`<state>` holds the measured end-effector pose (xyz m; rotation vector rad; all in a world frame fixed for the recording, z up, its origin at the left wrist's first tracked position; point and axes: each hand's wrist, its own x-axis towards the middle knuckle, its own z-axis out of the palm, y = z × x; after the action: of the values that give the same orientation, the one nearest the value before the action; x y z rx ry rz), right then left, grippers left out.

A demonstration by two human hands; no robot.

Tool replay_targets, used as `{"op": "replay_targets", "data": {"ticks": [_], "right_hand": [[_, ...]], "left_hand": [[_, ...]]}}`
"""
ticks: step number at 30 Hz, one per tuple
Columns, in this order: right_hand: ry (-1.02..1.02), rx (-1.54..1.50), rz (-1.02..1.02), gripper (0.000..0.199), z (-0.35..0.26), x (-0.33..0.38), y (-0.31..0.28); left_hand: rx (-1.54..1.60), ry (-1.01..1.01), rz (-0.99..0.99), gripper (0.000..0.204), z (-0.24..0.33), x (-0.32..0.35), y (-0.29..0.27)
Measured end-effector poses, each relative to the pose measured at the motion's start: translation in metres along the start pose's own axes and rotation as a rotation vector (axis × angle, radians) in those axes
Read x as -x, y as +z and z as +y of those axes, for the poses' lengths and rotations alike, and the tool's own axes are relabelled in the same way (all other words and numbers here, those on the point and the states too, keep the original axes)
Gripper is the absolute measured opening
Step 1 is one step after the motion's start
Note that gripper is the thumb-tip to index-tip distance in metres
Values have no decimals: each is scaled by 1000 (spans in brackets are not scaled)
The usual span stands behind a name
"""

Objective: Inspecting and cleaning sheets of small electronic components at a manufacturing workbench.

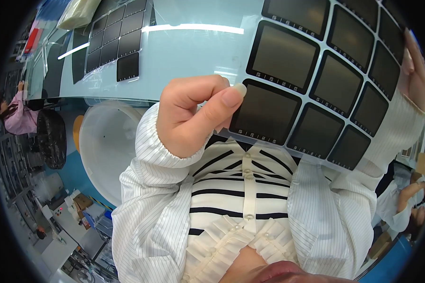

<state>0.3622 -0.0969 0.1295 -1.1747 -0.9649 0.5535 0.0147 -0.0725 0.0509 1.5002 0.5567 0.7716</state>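
Holding up a dark-panelled sheet (335,80), not set down, in the thumb-and-finger pinch of the left hand (189,113), with the right hand (414,78) opposite, closure untellable, and a similar sheet (112,37) already on the table (193,59) beyond the left grip.

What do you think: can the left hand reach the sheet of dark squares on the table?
Probably not now: the left hand pinches the held sheet, though the way to the table sheet looks free.

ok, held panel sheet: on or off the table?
Sheet: near end off, left hand pinching it in front of the black-striped top. Far end: out of frame, cannot tell.
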Motion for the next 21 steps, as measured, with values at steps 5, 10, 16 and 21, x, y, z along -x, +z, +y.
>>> {"op": "replay_targets", "data": {"ticks": [5,10,16,21], "right_hand": [[226,83,80,15,14,11,25],[424,77,266,8,29,22,46],[434,15,261,9,33,26,48],[448,2,201,9,40,27,44]], "left_hand": [[256,-268,23,35,-3,9,-1],[318,-360,-24,36,-5,12,-3],[333,-363,-42,36,-6,14,0],[331,-335,-78,36,-9,14,-2]]}}
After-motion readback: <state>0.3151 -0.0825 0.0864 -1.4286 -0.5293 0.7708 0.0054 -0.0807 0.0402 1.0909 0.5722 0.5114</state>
